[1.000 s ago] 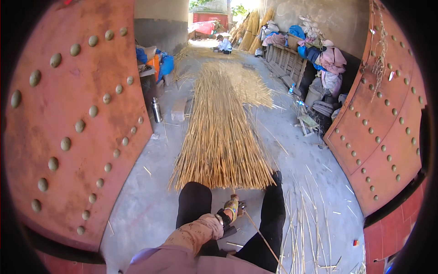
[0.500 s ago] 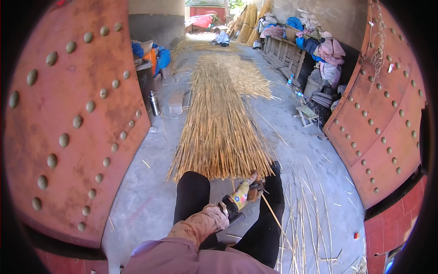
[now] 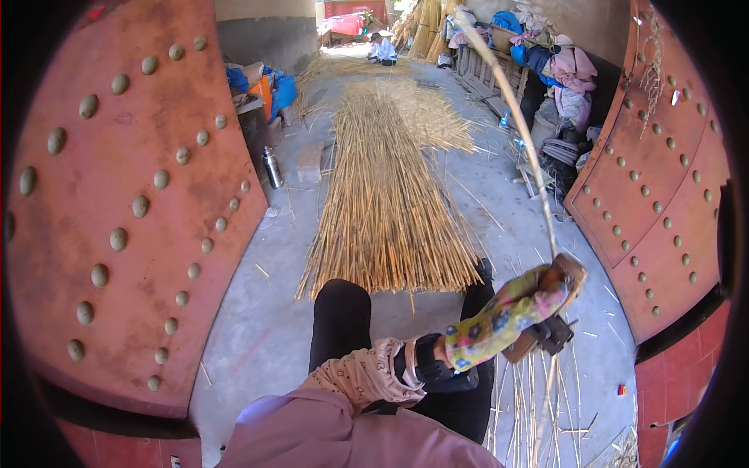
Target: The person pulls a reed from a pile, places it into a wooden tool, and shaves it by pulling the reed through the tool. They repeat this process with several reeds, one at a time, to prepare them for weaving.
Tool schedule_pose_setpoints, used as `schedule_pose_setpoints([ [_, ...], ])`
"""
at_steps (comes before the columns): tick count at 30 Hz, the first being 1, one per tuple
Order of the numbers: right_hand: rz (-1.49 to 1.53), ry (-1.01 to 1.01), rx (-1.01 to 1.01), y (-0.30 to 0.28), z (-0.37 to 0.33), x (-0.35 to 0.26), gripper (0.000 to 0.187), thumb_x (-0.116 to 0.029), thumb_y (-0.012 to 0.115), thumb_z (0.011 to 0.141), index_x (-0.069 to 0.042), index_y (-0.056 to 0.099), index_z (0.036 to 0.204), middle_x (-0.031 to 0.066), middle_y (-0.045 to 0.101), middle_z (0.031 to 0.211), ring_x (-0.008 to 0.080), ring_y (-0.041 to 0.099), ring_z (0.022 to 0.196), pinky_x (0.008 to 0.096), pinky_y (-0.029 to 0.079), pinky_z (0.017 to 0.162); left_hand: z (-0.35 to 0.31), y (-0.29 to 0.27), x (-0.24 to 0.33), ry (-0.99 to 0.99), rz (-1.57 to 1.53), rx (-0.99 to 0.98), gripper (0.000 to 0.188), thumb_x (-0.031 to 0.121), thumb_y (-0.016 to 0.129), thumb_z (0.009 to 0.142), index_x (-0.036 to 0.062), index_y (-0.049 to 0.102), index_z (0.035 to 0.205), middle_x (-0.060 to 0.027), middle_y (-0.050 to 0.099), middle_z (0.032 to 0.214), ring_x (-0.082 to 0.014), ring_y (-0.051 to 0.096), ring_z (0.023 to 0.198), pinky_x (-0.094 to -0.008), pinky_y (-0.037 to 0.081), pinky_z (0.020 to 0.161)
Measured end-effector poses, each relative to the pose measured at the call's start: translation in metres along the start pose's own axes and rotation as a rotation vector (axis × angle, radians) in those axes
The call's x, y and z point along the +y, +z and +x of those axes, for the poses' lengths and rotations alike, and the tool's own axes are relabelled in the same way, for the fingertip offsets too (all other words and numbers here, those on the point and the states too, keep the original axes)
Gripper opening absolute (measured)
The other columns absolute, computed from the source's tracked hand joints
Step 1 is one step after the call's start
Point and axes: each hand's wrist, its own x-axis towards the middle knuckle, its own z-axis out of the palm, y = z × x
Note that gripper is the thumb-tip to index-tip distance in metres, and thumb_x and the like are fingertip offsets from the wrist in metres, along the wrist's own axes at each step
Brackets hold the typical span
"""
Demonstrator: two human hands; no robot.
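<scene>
My left hand [image 3: 519, 316], in a yellow floral glove, reaches across to the right beyond my right knee. Its fingers are closed around a small brown and dark tool [image 3: 550, 335] with a blocky, clamp-like part; its exact kind is unclear. A long pale reed stalk [image 3: 524, 132] rises from the hand toward the top of the view. Below the tool, a pale stalk continues toward the floor. A wide layer of straw-coloured reeds [image 3: 382, 218] lies ahead, its near cut ends by my knees. My right hand is out of the picture.
Loose stalks [image 3: 507, 413] lie on the floor at right. Studded red doors [image 3: 140, 156] stand on both sides. A steel flask [image 3: 271, 168] and a brick-like block [image 3: 310, 162] are at left. Bundled cloth and bags [image 3: 573, 70] pile up at right. Another person [image 3: 382, 51] sits far back.
My left hand, with the tool, has moved from the reeds' near ends to the right and closer to me. The stalk now stretches up past the hand. My view has shifted slightly.
</scene>
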Motion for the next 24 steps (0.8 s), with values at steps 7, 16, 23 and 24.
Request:
schedule_pose_setpoints([
  [7,0.049,-0.214,-0.080,-0.076,-0.006,0.038,0.040,-0.037,0.039,0.085,-0.005,0.048,0.109,0.0140,0.050,0.109,0.0270,0.052,0.090,0.0398,0.044,0.074,0.001,-0.063,0.004,-0.079,-0.054,0.292,0.039,0.043,0.049,0.082,0.0061,0.049,0.095,-0.0046,0.052,0.065,-0.0149,0.055,0.054,-0.0247,0.043,0.043],
  [16,-0.406,-0.760,-0.067,0.138,0.116,-0.143,0.039,-0.032,0.057,0.078,-0.005,0.052,0.106,-0.0034,0.045,0.065,0.0047,0.040,0.051,0.0169,0.028,0.041,-0.081,-0.140,-0.049,-0.361,-0.147,0.705,0.046,0.056,0.047,0.077,0.0104,0.051,0.076,-0.0035,0.052,0.058,-0.0171,0.048,0.038,-0.0275,0.037,0.033],
  [23,0.247,-0.356,-0.644,0.275,0.170,-0.243,0.043,-0.027,0.053,0.082,0.001,0.043,0.112,-0.0019,0.048,0.071,0.0113,0.050,0.066,0.0251,0.044,0.058,-0.120,-0.135,-0.049,-0.460,-0.070,0.738,0.042,0.051,0.048,0.079,0.0108,0.056,0.086,-0.0002,0.053,0.064,-0.0094,0.049,0.052,-0.0220,0.039,0.045],
  [24,0.251,-0.333,-0.705,0.282,0.182,-0.243,0.035,-0.022,0.050,0.085,0.001,0.044,0.111,-0.0007,0.050,0.072,0.0124,0.052,0.066,0.0257,0.045,0.059,-0.128,-0.133,-0.048,-0.445,-0.043,0.699,0.041,0.050,0.048,0.080,0.0104,0.056,0.087,0.0003,0.052,0.064,-0.0090,0.048,0.053,-0.0215,0.038,0.046],
])
